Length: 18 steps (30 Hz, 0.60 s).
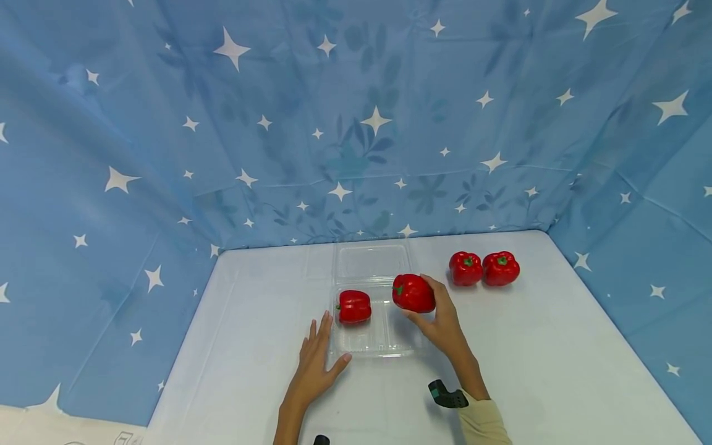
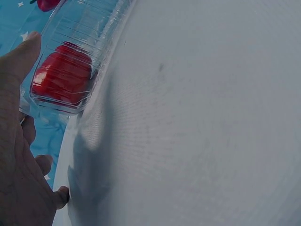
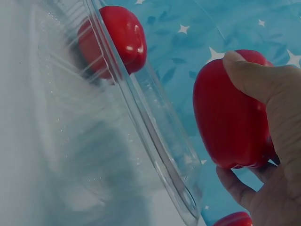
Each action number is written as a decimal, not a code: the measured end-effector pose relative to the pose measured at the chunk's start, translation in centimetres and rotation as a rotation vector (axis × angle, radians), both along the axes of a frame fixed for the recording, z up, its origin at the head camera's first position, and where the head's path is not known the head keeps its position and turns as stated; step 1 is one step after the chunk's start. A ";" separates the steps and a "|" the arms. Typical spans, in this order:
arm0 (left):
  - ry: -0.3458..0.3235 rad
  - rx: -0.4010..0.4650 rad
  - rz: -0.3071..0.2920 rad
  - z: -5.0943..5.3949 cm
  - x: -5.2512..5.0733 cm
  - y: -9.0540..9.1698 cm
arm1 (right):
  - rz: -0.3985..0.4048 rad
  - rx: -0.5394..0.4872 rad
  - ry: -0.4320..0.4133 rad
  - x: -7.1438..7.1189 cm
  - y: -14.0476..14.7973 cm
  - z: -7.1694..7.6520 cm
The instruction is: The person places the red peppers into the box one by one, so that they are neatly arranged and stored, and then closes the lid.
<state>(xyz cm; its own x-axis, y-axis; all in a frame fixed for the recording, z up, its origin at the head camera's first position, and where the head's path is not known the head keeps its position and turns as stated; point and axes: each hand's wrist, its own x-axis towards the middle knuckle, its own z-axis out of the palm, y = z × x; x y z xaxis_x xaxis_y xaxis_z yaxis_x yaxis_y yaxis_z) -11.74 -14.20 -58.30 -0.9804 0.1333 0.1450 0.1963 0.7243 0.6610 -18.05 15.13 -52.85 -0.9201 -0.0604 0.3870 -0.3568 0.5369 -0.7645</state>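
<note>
A clear plastic clamshell box (image 1: 381,349) lies with its lid (image 1: 371,262) folded back on the white table. One red bell pepper (image 1: 354,307) sits in the left part of its base; the left wrist view shows that same pepper (image 2: 63,75) through the clear wall. My right hand (image 1: 442,318) grips a second red bell pepper (image 1: 413,293) between thumb and fingers, above the right part of the base. In the right wrist view this held pepper (image 3: 231,110) is off the box. My left hand (image 1: 316,368), fingers extended, rests at the box's left edge.
Two more red bell peppers, one (image 1: 465,269) beside the other (image 1: 501,268), stand at the back right of the white table (image 1: 534,358). A blue curtain with white stars (image 1: 356,123) hangs behind and at both sides of the table.
</note>
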 end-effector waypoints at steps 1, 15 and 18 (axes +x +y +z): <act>0.002 -0.002 -0.001 0.0 0.0 0.0 | 0.010 0.008 -0.005 0.0 -0.1 0.0; -0.005 0.011 0.002 0.1 0.1 0.1 | -0.024 0.131 -0.068 0.0 -1.8 -0.5; -0.004 0.012 0.001 0.2 0.1 0.1 | -0.042 0.162 -0.066 -0.1 -2.0 -0.5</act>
